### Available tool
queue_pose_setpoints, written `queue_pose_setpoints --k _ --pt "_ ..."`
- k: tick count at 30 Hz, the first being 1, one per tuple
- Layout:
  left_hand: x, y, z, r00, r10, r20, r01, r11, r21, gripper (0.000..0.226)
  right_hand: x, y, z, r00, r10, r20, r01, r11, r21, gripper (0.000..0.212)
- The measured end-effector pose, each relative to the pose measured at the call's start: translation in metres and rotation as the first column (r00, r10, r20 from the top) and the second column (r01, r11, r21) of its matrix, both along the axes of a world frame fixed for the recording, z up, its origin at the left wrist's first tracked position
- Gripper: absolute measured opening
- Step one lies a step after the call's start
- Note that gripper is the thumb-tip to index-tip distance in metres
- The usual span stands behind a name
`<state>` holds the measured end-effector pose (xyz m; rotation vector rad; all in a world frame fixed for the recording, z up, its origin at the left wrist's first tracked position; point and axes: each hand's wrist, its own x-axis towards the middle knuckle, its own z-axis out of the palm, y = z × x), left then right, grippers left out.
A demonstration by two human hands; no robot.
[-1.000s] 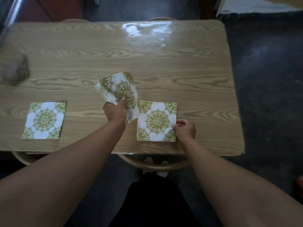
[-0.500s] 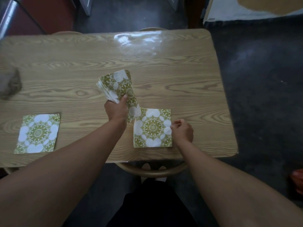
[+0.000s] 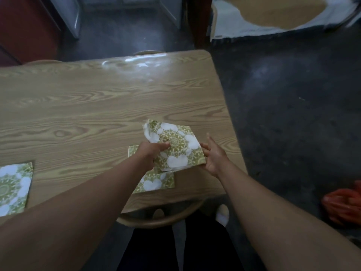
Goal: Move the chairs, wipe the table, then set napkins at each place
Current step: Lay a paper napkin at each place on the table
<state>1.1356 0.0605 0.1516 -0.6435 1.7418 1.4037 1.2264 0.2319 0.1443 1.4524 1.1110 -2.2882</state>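
While gripped left, napkin stack (image 3: 175, 147) above table (image 3: 88, 114).

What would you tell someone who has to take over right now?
Left hand grips the napkin stack, held above the table. Right hand is open, fingers at the stack's right edge.
Done: one napkin laid at the near place by the chair, another napkin at the near left.
Left: the far side shows no napkins yet; probably set those next.
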Motion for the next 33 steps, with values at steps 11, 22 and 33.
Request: queue_pose_setpoints --k 11,22,33 --pt "0.035 0.139 -0.006 0.978 0.210 -0.007 -0.210 0.977 0.038 0.048 -0.002 0.142 0.005 0.927 0.369 0.072 -0.367 0.846 0.387 0.015" --pt "0.042 0.224 -0.016 0.865 0.502 -0.019 -0.502 0.865 0.006 0.051 -0.058 0.230 -0.003 0.674 0.730 0.114 -0.655 0.519 0.549 0.043" --pt "-0.067 0.276 -0.035 0.713 0.701 0.011 -0.700 0.713 -0.028 0.048 -0.189 0.270 -0.005 0.535 0.812 0.233 -0.639 0.209 0.740 0.019"
